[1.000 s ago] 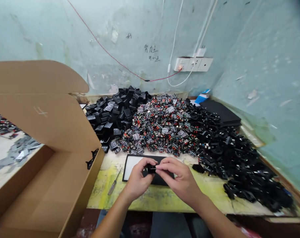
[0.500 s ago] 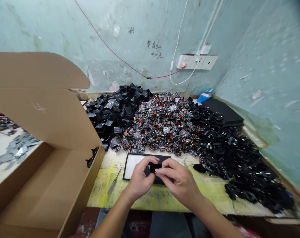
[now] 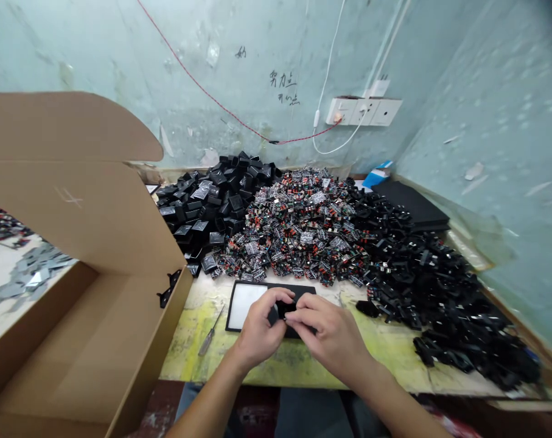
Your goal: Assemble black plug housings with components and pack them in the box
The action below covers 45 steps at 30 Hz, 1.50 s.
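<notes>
1. Head view: our left hand (image 3: 263, 325) pinches a small black part (image 3: 285, 309) between thumb and fingers.
2. Our right hand (image 3: 333, 325) pinches the same part from its right side.
3. We hold it over a flat panel (image 3: 247, 304) on the tabletop (image 3: 294, 368).

Wall (image 3: 188, 73), about 12 o'clock in the view, bears dark handwriting: upper line (image 3: 283, 79) appears to read 努力点, lower line (image 3: 288, 98), smaller, is probably 开心点 with its middle character loosely formed, and a single character (image 3: 241, 53) between 11 and 12 o'clock resembles 奶, reading uncertain. Raised lid (image 3: 115, 225) of the cardboard box (image 3: 70, 347), at 9 o'clock, carries a pale, tilted, hand-drawn mark (image 3: 69, 198) resembling a 4. Boards (image 3: 298, 225) heaped near dial centre show white print, too small to read.
</notes>
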Tool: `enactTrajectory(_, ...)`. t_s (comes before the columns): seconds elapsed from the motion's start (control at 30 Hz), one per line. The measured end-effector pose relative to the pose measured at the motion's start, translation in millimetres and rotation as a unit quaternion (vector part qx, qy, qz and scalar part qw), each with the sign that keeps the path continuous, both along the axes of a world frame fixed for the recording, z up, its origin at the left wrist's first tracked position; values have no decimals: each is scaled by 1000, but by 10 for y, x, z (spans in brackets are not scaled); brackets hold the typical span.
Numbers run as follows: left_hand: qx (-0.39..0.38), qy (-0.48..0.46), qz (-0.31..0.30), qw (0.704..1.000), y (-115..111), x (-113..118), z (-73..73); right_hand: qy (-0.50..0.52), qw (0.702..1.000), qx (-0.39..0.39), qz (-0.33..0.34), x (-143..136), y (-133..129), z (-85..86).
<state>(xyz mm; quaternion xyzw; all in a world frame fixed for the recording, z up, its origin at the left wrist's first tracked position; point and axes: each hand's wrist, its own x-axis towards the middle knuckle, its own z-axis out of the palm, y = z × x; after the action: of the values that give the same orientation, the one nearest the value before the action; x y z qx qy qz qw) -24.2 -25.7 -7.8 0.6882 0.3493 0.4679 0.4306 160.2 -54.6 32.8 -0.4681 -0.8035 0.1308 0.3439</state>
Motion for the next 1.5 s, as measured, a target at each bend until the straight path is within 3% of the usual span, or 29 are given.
enactTrajectory(0.17, 10, 2, 0, 1000, 3, -19, 3, 69, 995, -53, -43, -10, 43, -32)
enactTrajectory(0.37, 0, 4, -1, 1000, 30, -35, -22, 33, 999, 25, 13, 8, 66, -88)
enactTrajectory(0.53, -43, 25, 82, 995, 120, -164, -36, 150, 989, 5, 6, 14, 157, -329)
enactTrajectory(0.67, -59, 203, 149, 966, 160, -319, -41, 100, 994, -54, -2, -4, 222, -649)
enactTrajectory(0.77, -68, 385, 145, 909, 113, -335, -68, 64, 994, -89, -21, -29, 240, -858)
enactTrajectory(0.87, -77, 474, 138, 866, 56, -279, -102, 71, 990, -109, -46, -52, 254, -974)
enactTrajectory(1.07, -94, 394, 161, 900, 108, -296, -152, 79, 988, -115, -64, -96, 264, -1000)
enactTrajectory(1.23, -74, 306, 169, 934, 161, -322, -163, 46, 991, -107, -68, -92, 331, -893)
enactTrajectory(1.37, -109, 150, 160, 969, 267, -250, -144, 20, 992, -83, -94, -32, 664, -744)
enactTrajectory(1.5, -133, 75, 150, 977, 377, -149, -138, -21, 992, -68, -100, -27, 1100, -680)
